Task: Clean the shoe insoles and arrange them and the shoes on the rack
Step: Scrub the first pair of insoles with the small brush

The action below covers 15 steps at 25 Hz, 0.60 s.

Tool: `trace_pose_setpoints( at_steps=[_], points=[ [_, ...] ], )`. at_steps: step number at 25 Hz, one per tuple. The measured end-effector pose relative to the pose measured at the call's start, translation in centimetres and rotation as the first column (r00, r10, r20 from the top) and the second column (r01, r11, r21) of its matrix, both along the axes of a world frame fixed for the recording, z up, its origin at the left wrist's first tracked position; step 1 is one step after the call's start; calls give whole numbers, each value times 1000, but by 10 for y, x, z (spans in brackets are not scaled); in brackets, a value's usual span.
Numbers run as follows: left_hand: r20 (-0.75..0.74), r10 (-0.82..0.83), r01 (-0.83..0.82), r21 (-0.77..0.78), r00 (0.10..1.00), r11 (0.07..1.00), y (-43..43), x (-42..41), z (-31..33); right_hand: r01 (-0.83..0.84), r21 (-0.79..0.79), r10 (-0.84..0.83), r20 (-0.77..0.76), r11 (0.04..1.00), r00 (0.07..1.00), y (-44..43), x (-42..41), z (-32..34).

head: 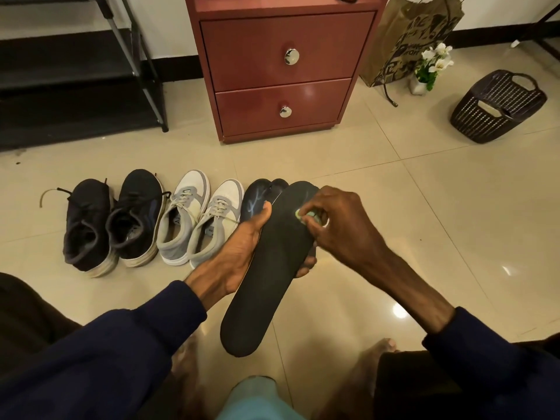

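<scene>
Glossy cream floor tiles (pixel 424 207) fill the head view, with a red-brown two-drawer cabinet (pixel 281 71) at the far centre and a black metal-framed shoe rack (pixel 75 71) at the far left. A printed paper bag (pixel 406 40) and a woven black basket (pixel 497 107) stand at the far right.

On the floor sit a pair of black knit shoes (pixel 112 219) and, just right of them, a pair of white-and-grey sneakers (pixel 200 219), all toes pointing away. More dark insoles (pixel 257 198) lie beside the sneakers, partly hidden.

The left hand (pixel 239 253) grips a long, flat, matte black insole (pixel 266 283) at its waist, with the thumb on the left edge and fingertips wrapping up at the right edge. Its long axis runs from the heel, near the person, up to the toe, far and slightly right. The right hand (pixel 339 225) comes in from the right and pinches a small pale-green wipe (pixel 304 215) against the toe end.

Cleaning looks to be under way, probably with strokes along that axis toward the heel. The rack lies far left, well apart, and the left hand is the nearer to it. The foam looks soft and likely to bend where unsupported.
</scene>
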<state>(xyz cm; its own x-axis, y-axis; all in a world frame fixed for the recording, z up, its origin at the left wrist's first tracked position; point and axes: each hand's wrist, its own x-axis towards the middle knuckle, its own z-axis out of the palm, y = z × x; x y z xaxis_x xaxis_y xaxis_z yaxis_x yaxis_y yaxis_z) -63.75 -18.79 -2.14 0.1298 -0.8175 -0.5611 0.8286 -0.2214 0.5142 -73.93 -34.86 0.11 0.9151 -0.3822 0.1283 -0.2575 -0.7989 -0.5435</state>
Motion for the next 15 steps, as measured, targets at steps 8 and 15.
trace_pose_setpoints(
  at_steps=[8,15],
  points=[
    [16,48,-49,14,999,999,3,3,-4,-157,83,161,-49,984,986,18,-4,-3],
    [41,70,-73,68,997,995,1,2,-8,-103,88,106,-29,991,994,30,-7,-3]
  ],
)
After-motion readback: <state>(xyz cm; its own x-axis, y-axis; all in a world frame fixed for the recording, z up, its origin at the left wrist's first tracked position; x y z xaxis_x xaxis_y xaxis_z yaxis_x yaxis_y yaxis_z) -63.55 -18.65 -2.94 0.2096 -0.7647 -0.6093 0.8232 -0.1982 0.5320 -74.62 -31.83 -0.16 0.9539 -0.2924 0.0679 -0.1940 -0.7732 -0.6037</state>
